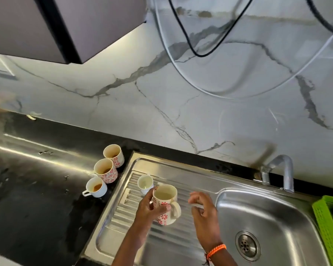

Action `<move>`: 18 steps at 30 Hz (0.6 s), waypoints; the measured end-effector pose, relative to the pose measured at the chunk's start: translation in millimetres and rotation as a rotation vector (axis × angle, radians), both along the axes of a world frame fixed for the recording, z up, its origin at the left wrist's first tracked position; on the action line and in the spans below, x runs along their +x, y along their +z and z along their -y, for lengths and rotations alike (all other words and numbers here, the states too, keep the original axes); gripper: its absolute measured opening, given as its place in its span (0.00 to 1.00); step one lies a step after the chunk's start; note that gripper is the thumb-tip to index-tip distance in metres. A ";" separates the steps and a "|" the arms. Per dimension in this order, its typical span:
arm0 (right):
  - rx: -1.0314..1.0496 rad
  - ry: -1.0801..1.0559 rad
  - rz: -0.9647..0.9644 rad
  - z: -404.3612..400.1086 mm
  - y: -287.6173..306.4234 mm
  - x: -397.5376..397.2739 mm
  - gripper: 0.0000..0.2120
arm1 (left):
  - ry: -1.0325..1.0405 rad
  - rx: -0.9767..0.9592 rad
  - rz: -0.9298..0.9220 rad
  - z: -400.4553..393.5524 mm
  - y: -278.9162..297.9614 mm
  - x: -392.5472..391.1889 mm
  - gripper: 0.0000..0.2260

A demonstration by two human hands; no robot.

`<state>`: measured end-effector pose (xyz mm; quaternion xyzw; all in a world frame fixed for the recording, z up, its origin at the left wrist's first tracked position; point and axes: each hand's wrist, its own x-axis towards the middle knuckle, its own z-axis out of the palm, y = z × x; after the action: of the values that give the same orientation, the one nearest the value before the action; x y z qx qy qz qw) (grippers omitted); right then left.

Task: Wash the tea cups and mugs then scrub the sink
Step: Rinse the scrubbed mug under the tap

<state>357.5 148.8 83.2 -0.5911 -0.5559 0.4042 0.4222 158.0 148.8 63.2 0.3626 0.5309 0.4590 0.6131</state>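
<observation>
My left hand point(149, 206) grips a white mug with red flowers point(166, 203) over the ribbed steel drainboard point(123, 210); the mug is upright and looks clean inside. Just to its right, my right hand point(203, 210) hovers with loosely curled fingers and holds nothing. A small white cup point(145, 183) stands on the drainboard behind the mug. On the black counter to the left stand two flowered mugs point(105, 170) point(113, 155) and a small white cup point(95, 187), all with brown tea residue. The sink basin point(277, 217) with its drain point(246, 244) lies at the right.
A steel tap point(285, 169) rises behind the basin against the marble wall. A green plastic basket point(329, 227) sits at the right edge. Grey cabinets point(65, 25) hang at the upper left, and cables point(190, 45) loop down the wall.
</observation>
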 end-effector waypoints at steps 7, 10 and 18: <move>-0.211 0.583 0.090 -51.6 17.3 -32.8 0.44 | -0.233 -0.055 0.113 -25.8 -5.0 -45.3 0.33; -0.121 0.570 0.312 -67.1 11.7 -44.2 0.48 | -0.308 -0.064 0.152 -38.2 -12.8 -58.4 0.34; 0.067 0.492 0.538 -103.3 -23.7 -62.5 0.42 | -0.015 -0.021 -0.149 -37.5 -49.0 -71.7 0.16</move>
<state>295.0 252.1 59.5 -0.5106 -0.7855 0.3056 0.1700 86.3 186.3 14.2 0.3934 0.5773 0.4207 0.5788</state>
